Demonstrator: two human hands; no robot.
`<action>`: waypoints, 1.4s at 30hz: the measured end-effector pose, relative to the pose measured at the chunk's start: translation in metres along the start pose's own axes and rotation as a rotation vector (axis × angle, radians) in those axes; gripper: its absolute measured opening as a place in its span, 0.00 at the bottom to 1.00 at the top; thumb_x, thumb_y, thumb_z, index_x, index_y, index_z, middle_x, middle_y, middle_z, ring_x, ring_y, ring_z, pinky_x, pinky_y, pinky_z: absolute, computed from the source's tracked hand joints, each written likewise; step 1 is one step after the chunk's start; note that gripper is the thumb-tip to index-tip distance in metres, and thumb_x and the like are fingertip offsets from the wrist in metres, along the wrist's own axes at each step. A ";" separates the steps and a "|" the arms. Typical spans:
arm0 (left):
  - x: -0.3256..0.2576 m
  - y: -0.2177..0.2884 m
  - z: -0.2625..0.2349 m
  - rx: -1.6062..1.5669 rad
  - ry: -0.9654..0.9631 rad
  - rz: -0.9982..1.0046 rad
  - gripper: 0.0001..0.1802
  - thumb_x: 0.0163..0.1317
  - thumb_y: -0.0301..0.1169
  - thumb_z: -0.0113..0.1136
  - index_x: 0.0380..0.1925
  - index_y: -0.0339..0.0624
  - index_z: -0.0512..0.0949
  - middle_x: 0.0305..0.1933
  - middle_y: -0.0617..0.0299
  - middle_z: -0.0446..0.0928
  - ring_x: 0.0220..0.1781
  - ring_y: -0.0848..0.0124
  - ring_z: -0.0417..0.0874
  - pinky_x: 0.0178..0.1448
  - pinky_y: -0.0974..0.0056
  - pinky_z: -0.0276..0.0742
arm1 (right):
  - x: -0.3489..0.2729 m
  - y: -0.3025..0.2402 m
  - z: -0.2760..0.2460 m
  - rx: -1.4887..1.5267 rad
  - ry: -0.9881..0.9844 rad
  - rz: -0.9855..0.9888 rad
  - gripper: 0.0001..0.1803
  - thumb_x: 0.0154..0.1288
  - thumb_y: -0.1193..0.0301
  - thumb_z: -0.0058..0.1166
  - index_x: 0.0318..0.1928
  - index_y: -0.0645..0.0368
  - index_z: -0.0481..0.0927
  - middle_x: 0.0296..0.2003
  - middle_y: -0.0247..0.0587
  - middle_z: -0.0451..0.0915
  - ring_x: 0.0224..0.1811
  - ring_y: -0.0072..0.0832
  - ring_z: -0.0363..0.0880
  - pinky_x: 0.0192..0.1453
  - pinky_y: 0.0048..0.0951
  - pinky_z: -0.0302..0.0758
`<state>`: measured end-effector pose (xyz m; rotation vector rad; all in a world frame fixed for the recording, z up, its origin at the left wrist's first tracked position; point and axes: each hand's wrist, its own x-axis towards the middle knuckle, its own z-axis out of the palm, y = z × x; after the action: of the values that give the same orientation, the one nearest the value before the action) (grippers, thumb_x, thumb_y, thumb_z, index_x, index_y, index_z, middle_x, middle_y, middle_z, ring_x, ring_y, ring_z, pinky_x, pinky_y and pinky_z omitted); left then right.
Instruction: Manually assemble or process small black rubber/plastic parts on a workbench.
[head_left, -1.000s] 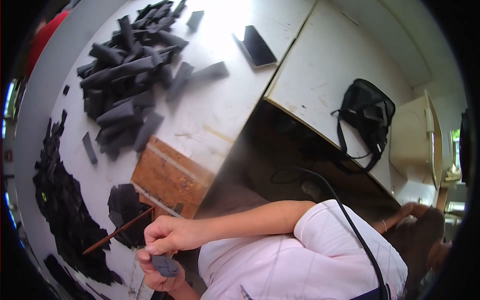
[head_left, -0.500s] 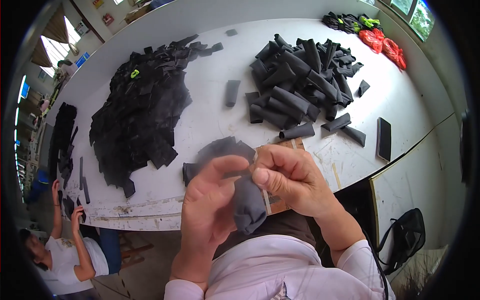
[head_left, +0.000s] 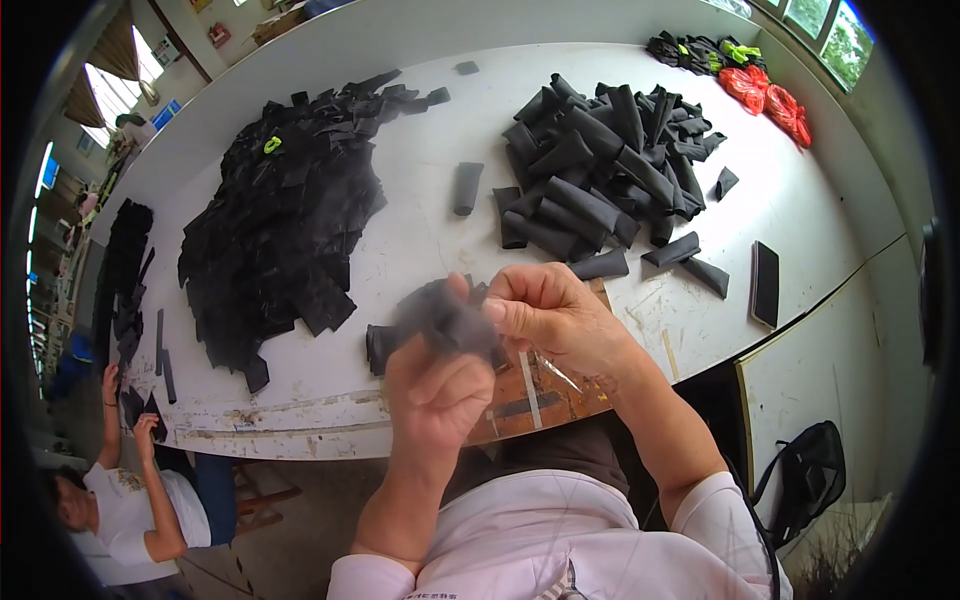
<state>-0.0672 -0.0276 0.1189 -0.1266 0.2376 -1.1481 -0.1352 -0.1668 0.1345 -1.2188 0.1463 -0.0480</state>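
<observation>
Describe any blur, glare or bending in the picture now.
Head view: the dark grey fabric piece between the hands is heavily blurred, the left hand softened near it, the right hand clearer; head view: bright glare on the white tabletop; head view: near table edge bowed, corners black.

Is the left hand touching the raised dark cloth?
Touching: the head view shows the dark cloth, blurred, over fingers of the left hand.

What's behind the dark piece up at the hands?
Behind the blurred dark piece, other dark pieces show in part at its left, on the white table. It and the left hand cover the rest, so their number can't be told.
</observation>
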 end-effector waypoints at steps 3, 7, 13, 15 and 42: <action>0.002 0.001 -0.012 0.014 0.006 -0.002 0.20 0.56 0.20 0.42 0.51 0.29 0.65 0.28 0.52 0.74 0.05 0.81 0.59 0.11 0.76 0.52 | 0.003 0.025 -0.016 -0.058 -0.042 0.018 0.15 0.60 0.60 0.52 0.24 0.57 0.72 0.18 0.23 0.67 0.20 0.12 0.61 0.23 0.15 0.58; -0.007 -0.001 -0.027 0.784 0.194 0.052 0.25 0.55 0.28 0.57 0.53 0.36 0.65 0.32 0.59 0.74 0.16 0.82 0.65 0.19 0.77 0.60 | -0.007 0.056 -0.028 0.204 -0.097 -0.010 0.14 0.61 0.61 0.51 0.24 0.57 0.72 0.21 0.23 0.69 0.23 0.12 0.63 0.27 0.17 0.62; -0.002 0.000 0.002 1.844 -0.254 0.652 0.13 0.56 0.24 0.53 0.43 0.35 0.73 0.44 0.58 0.74 0.48 0.71 0.72 0.48 0.68 0.68 | -0.014 0.020 -0.014 -0.424 0.247 0.026 0.17 0.60 0.59 0.50 0.28 0.63 0.73 0.21 0.32 0.70 0.28 0.18 0.70 0.32 0.22 0.66; -0.004 -0.009 0.003 1.727 -0.219 0.734 0.11 0.56 0.24 0.54 0.40 0.35 0.74 0.42 0.57 0.75 0.45 0.70 0.73 0.51 0.66 0.66 | -0.021 0.013 -0.010 -0.520 0.250 -0.462 0.19 0.52 0.59 0.56 0.30 0.66 0.72 0.24 0.39 0.71 0.33 0.27 0.73 0.32 0.26 0.68; 0.018 -0.017 0.013 2.200 -0.121 0.559 0.06 0.47 0.21 0.62 0.26 0.32 0.76 0.27 0.59 0.75 0.33 0.69 0.75 0.39 0.68 0.71 | -0.017 0.067 -0.030 -0.685 0.019 -0.412 0.10 0.56 0.69 0.52 0.25 0.62 0.71 0.21 0.45 0.72 0.23 0.42 0.72 0.27 0.34 0.69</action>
<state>-0.0723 -0.0516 0.1332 1.6810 -1.0867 -0.3289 -0.1590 -0.1699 0.0635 -1.9182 -0.0864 -0.3943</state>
